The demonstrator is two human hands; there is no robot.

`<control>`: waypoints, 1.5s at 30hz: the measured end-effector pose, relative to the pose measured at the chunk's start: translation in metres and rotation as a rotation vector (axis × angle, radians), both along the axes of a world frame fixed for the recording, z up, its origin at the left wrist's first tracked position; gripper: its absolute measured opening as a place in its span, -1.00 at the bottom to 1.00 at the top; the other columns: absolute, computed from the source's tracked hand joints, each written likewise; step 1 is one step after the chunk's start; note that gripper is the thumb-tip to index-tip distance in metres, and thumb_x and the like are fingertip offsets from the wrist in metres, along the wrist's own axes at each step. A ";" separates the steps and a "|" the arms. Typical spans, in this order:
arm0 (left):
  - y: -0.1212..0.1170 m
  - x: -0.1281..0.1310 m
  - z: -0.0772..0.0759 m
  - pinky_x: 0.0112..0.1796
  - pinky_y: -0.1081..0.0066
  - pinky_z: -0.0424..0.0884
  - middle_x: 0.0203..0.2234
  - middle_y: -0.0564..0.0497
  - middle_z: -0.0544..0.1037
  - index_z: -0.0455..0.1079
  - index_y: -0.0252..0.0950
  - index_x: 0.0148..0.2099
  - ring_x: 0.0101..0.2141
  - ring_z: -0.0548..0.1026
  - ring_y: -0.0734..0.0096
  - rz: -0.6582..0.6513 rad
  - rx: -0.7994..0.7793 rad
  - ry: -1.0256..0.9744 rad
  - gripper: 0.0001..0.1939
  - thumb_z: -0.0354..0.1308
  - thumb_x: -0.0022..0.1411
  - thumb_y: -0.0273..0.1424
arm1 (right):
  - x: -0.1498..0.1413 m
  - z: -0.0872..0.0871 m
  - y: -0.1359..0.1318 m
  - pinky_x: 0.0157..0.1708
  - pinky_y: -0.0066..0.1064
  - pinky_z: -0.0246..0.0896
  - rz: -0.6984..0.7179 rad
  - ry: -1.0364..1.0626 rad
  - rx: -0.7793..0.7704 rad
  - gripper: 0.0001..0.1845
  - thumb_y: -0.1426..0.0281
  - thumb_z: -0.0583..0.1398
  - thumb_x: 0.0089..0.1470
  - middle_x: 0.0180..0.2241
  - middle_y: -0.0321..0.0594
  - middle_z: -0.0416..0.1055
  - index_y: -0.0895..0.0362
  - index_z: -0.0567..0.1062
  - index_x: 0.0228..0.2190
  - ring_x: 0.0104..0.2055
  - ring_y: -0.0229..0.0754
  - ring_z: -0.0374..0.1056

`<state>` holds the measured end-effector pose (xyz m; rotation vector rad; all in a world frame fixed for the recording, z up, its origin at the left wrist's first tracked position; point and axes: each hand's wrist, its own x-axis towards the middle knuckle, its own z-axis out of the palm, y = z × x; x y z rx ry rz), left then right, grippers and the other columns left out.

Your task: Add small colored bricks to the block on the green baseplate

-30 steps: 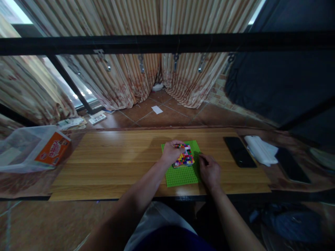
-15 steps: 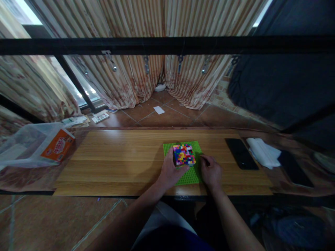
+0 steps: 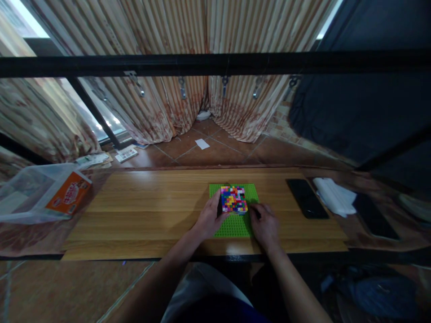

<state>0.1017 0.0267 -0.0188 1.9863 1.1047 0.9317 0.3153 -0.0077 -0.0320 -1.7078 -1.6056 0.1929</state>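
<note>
A square block of many-coloured toy building bricks point(image 3: 234, 199) rests over a green studded baseplate point(image 3: 232, 228). My left hand point(image 3: 209, 216) grips the block's left side, with the thumb along its near edge and the fingers behind its left edge. Close by the block's right edge is my right hand point(image 3: 265, 223), its fingers curled and pinched together. Whether a small piece sits between those fingertips is hidden. The block's underside cannot be seen.
The wooden board point(image 3: 151, 215) lies beneath the baseplate. To the right are a black phone point(image 3: 307, 198), a white packet point(image 3: 334, 196) and another dark flat object point(image 3: 376, 216). A clear plastic bin point(image 3: 37, 193) with an orange label stands at the left. A black bar point(image 3: 202, 65) crosses beyond the board.
My right hand has come in slightly leftward, closer to the block's right edge. My left thumb has drawn back a little along the near edge. The whole view has shifted slightly.
</note>
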 end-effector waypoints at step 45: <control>-0.028 0.005 0.006 0.16 0.26 0.29 0.21 -0.04 0.32 0.02 -0.15 0.35 0.18 0.32 0.18 0.543 -0.416 -0.302 -0.29 0.10 0.24 -0.07 | -0.107 0.027 -0.003 0.26 -0.05 -0.02 0.108 0.773 -0.055 -0.44 0.19 0.00 0.24 0.19 -0.15 0.26 0.00 0.18 0.23 0.27 -0.06 0.11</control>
